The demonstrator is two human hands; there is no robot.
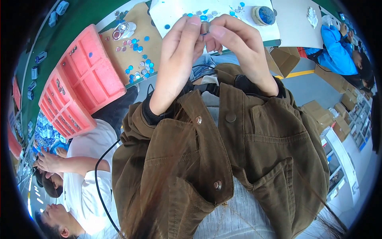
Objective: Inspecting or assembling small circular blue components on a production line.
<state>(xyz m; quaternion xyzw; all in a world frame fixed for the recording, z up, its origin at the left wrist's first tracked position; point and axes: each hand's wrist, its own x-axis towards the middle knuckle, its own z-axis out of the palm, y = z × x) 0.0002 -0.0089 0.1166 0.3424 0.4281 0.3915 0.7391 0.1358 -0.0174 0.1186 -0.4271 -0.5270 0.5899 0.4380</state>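
Above the near edge of the white work surface, my left hand and my right hand meet, fingers curled and thumbs facing each other. Pinched between their fingertips is a small round metallic-looking disc, with a bit of blue along its lower side. The fingers cover much of it, so its exact kind does not show. Just beyond my hands, loose blue and silvery discs lie scattered on the white sheet.
A round tub of blue material stands right of my hands. Brown paper at left bears many small discs and a clear-topped container. Pink compartment trays lie farther left. Co-workers sit left and far right; cardboard boxes stand right.
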